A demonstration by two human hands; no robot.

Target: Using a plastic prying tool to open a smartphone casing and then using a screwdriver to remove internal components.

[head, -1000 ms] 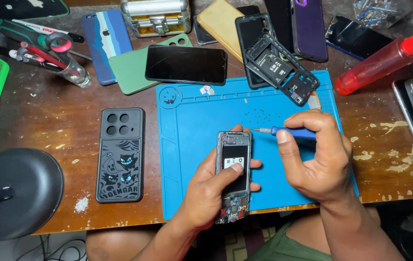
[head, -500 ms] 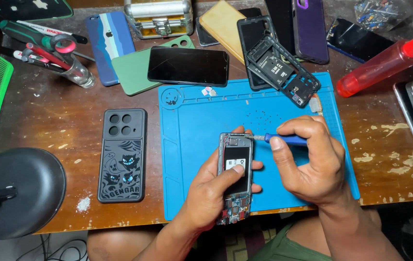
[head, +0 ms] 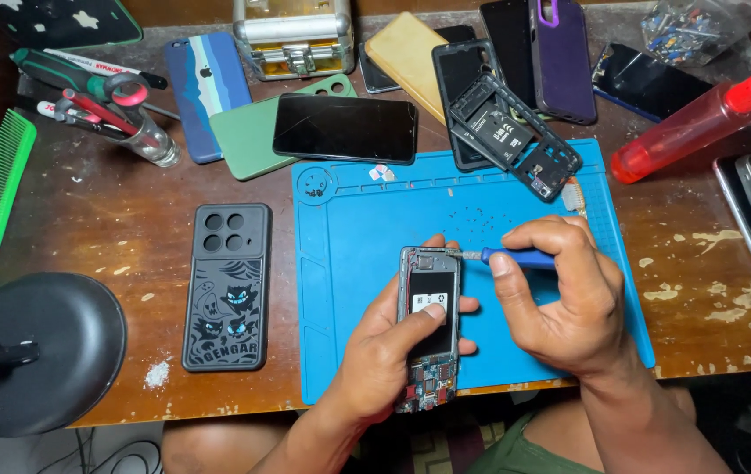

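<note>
At lower centre, left hand (head: 393, 351) grips an opened phone (head: 429, 326), right hand (head: 568, 298) pinches a blue screwdriver (head: 516, 257) at its top edge; back already off, board still in place.

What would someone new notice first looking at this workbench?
The bright blue rubber work mat at centre, where the left hand holds an opened phone with bare circuitry and the right hand puts a blue-handled screwdriver to its top. Farther right lies a red squeeze bottle.
</note>
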